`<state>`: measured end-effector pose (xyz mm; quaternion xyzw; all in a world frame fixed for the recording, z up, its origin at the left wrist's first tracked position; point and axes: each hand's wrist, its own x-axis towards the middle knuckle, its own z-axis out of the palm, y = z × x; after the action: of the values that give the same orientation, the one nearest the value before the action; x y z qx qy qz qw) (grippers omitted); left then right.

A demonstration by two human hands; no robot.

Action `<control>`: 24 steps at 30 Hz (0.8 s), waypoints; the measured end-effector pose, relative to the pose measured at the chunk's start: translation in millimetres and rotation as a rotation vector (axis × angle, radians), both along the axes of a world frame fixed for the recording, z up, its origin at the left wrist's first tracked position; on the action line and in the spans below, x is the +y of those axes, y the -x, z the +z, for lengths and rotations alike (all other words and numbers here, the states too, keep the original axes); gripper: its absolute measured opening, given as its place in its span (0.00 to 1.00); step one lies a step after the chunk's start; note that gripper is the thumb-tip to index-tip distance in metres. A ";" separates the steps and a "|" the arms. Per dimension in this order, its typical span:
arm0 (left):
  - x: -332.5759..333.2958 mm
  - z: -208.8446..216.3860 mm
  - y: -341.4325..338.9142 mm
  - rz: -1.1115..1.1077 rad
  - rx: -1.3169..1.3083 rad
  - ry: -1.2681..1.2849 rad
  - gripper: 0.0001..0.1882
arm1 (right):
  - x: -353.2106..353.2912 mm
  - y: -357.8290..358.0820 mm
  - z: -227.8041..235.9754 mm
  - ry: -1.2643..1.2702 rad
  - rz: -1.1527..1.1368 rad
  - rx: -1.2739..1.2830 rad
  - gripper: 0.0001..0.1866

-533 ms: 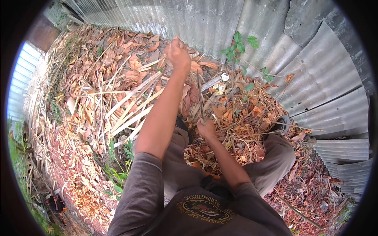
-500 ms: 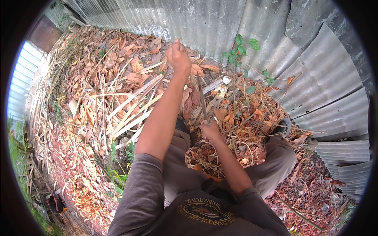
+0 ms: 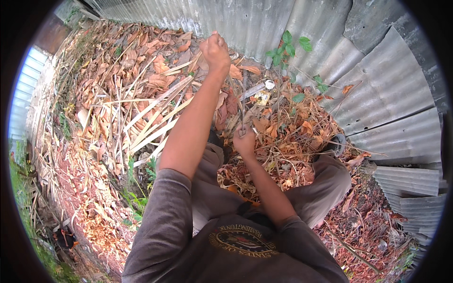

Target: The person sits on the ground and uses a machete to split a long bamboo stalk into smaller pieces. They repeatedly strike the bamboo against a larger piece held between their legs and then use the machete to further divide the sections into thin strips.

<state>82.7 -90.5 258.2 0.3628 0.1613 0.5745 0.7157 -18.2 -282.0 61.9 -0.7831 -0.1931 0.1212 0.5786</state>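
My left hand [image 3: 215, 53] is closed in a fist and stretched far out, low over the leaf litter near the corrugated metal fence; what lies inside its fingers is hidden. Closer to my body, my right hand [image 3: 244, 140] is wrapped round the handle of a long knife with a narrow, dark blade [image 3: 244, 96]. That blade points away from me, a little right of my left forearm, and blurs against the litter. Under both hands lie dry brown leaves [image 3: 155, 61] and pale dry stalks [image 3: 163, 109].
Corrugated metal sheets [image 3: 245, 28] form a fence along the far and right sides. A green-leaved plant [image 3: 285, 48] grows against it. Beside the blade lie a small white round object [image 3: 269, 84] and a yellowish wrapper [image 3: 262, 98]. A thin stick [image 3: 354, 251] lies at lower right.
My left hand has moved slightly farther out toward the fence. The right hand, with the knife, has shifted a little left and away from me, and the blade stands more upright in the picture.
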 end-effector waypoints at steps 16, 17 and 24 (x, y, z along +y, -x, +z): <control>28.9 -13.0 31.7 -0.163 -0.004 0.003 0.17 | -8.3 -20.7 197.2 -0.819 0.037 -0.001 0.05; 27.0 -11.9 27.5 -0.164 0.009 0.000 0.16 | 4.4 -15.0 144.1 -0.804 -0.011 -0.036 0.06; 16.7 -37.4 36.6 -0.120 0.002 0.112 0.15 | -47.9 16.7 12.7 -0.053 0.310 1.041 0.05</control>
<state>46.1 -73.8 220.8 0.3319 0.1721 0.5204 0.7678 -34.8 -329.9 74.5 -0.5670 0.0027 0.5718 0.5929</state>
